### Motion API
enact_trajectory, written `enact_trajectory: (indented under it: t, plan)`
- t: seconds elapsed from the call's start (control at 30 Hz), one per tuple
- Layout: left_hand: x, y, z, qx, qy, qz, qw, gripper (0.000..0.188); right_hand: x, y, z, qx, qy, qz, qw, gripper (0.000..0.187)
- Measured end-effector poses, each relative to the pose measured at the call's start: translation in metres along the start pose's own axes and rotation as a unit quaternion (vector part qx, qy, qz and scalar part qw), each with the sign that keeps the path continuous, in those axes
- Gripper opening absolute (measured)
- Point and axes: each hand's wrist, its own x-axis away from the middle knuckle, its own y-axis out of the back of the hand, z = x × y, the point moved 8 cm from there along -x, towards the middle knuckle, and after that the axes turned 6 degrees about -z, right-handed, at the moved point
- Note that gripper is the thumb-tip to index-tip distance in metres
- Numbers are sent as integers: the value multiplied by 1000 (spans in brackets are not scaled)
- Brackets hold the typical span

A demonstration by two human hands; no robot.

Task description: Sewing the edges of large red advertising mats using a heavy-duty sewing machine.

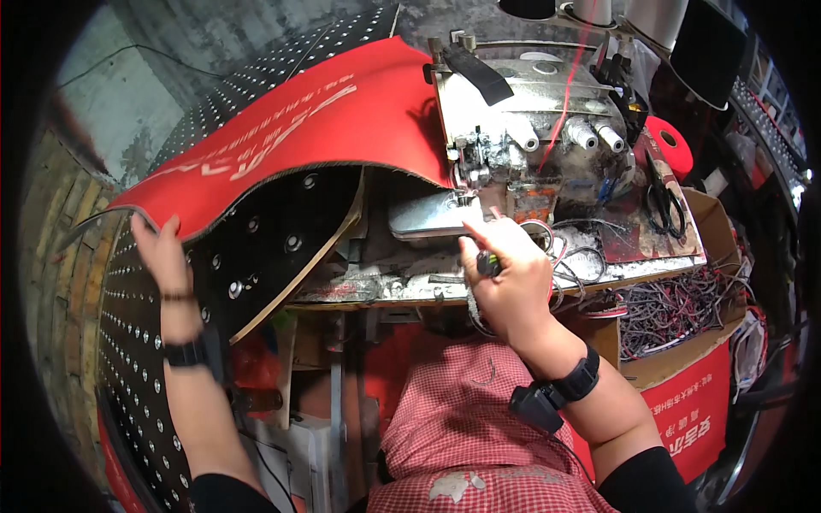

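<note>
A red mat (282, 128) with white lettering and a dark edge arches from the left up to an industrial sewing machine (530, 111). Its right end lies by the presser foot. My left hand (160, 256), slightly blurred, is at the mat's near left corner with fingers apart, fingertips at the edge. In front of the machine's shiny metal plate (428, 215), my right hand (511, 278) is closed around a small tool with a black-and-green end (488, 263); the rest of it is hidden. A red thread (560, 120) runs down over the machine.
Scissors (663, 201) and a red roll (669, 147) lie right of the machine. A cardboard box (684, 363) of grey and red trimmings stands below them. A black studded panel (256, 244) slopes under the mat. Loose cords (581, 261) trail along the table edge.
</note>
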Motion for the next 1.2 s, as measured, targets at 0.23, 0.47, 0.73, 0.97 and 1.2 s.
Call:
enact_trajectory:
  t: [0.23,0.47,0.73,0.97,1.2]
  plan:
    - [162,-9,-274,-405,-428,164,791,56,4,-9,162,-216,167,237,932,31]
    - [181,197,-231,-198,-291,-212,912,35,84,-8,127,-488,-208,538,655,21]
    - [260,228,-122,161,253,-448,842,69,-22,5,0,-115,-218,47,968,31]
    - [267,299,-159,10,172,-442,881,71,-1,-32,-3,-88,-75,105,988,45]
    - [283,289,-174,110,213,-405,882,74,27,-22,-9,-79,-130,138,979,42]
